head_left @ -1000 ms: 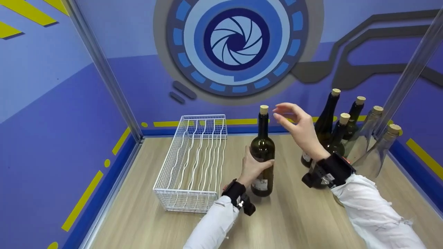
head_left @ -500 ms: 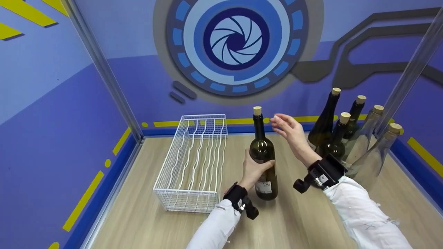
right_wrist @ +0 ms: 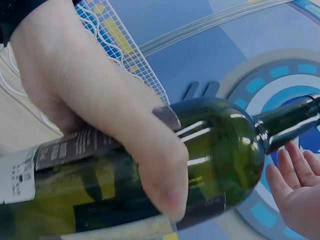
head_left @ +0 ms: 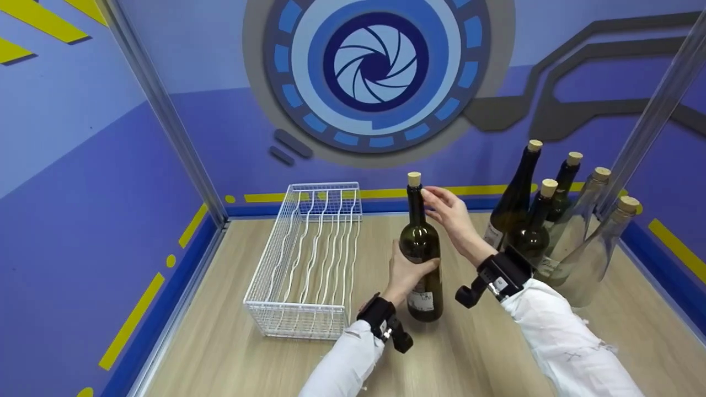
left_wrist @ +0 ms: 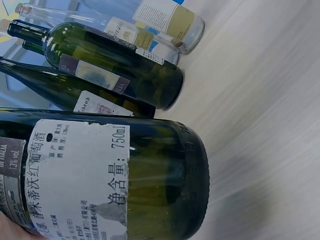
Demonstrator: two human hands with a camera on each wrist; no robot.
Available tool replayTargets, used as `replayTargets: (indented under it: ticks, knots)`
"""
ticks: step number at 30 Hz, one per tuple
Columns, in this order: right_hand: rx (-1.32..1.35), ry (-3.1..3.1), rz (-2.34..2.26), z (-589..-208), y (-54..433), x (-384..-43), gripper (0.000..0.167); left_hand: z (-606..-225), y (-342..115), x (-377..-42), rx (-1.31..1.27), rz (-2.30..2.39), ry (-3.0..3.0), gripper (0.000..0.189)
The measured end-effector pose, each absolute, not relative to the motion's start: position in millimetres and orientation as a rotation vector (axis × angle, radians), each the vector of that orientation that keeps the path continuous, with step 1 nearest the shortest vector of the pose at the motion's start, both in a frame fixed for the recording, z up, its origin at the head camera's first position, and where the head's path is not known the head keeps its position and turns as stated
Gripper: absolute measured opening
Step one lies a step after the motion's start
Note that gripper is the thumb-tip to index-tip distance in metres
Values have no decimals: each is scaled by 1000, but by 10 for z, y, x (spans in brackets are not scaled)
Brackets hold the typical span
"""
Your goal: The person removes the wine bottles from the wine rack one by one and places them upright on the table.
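A dark green wine bottle with a cork stands nearly upright in front of the person. Round its body grips the left hand, thumb across the front. In the left wrist view the bottle's base and white paper label fill the lower left; a shadow lies on the tabletop apart from the base. The right hand is at the bottle's neck, fingertips against or very close to it. In the right wrist view the right hand's loosely bent fingers are beside the neck, not wrapped round it.
Left of the bottle sits a white wire basket with wavy wire dividers. Several corked bottles stand at the right, among them a tall dark bottle and a clear glass bottle. Printed panels wall in the wooden tabletop.
The right hand has moved left and down, from beside the cork to the bottle's neck. The bottle, held in the left hand throughout, has shifted slightly, its base a little nearer the person.
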State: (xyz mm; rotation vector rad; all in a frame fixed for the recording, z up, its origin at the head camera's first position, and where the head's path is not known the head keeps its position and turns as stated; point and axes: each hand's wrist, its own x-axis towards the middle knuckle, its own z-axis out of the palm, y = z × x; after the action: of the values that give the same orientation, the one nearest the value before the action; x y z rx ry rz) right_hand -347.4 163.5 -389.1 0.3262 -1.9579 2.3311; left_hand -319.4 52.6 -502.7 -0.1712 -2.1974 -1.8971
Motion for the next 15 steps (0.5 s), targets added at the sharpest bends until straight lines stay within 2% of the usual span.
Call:
replayTargets:
  ticks: [4, 11, 15]
  knots:
    - [316, -2032, 2275, -3913, 1576, -3500, 53, -5019, 536, -3174, -172, -1905, -2235, 77]
    - [370, -2102, 2175, -3940, 1504, -3526, 46, -5007, 552, -3149, -190, -1901, -2264, 80]
    - [390, -2119, 2150, -3939, 1475, -3525, 50, -5014, 548, -3149, -230, -1891, -2262, 78]
